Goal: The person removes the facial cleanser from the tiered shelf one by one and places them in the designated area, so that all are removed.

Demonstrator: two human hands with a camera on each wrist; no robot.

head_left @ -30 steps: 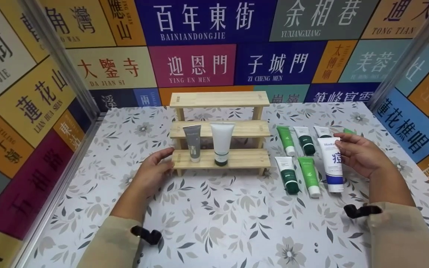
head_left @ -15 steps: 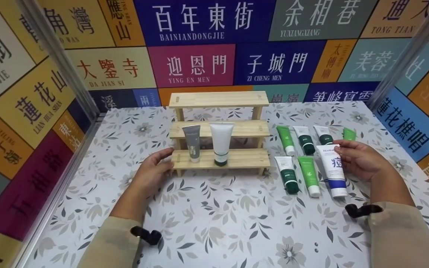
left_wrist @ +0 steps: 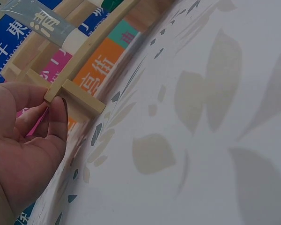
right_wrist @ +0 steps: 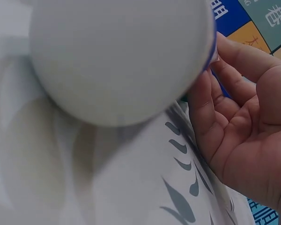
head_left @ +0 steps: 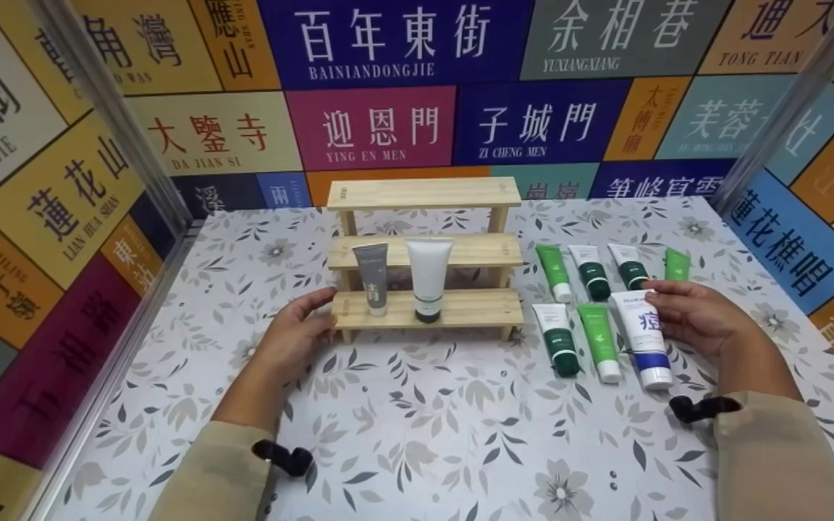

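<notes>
My left hand (head_left: pixel 300 329) pinches the left end of the lowest step of a three-tier wooden stand (head_left: pixel 424 194); the left wrist view shows thumb and fingers (left_wrist: pixel 58 110) on that corner. On this step stand a grey tube (head_left: pixel 372 278) and a larger white tube (head_left: pixel 429 278) with a dark green cap. At the right, my right hand (head_left: pixel 699 318) holds a white tube with a blue band (head_left: pixel 640 336) by its upper right edge. This tube leans back, cap toward me. Its round cap end (right_wrist: pixel 122 61) fills much of the right wrist view.
Right of the stand lie several green tubes (head_left: pixel 553 271) and white tubes with dark green lower parts (head_left: pixel 556 339), in two rows. A green tube (head_left: pixel 598 340) lies just left of the held one. Printed panels (head_left: pixel 381 123) wall the flowered table (head_left: pixel 417 434) at back and sides.
My right hand has lowered the blue-banded white tube and tipped it back, its top moving down. A green tube behind it has come into sight. The left hand keeps its place at the stand.
</notes>
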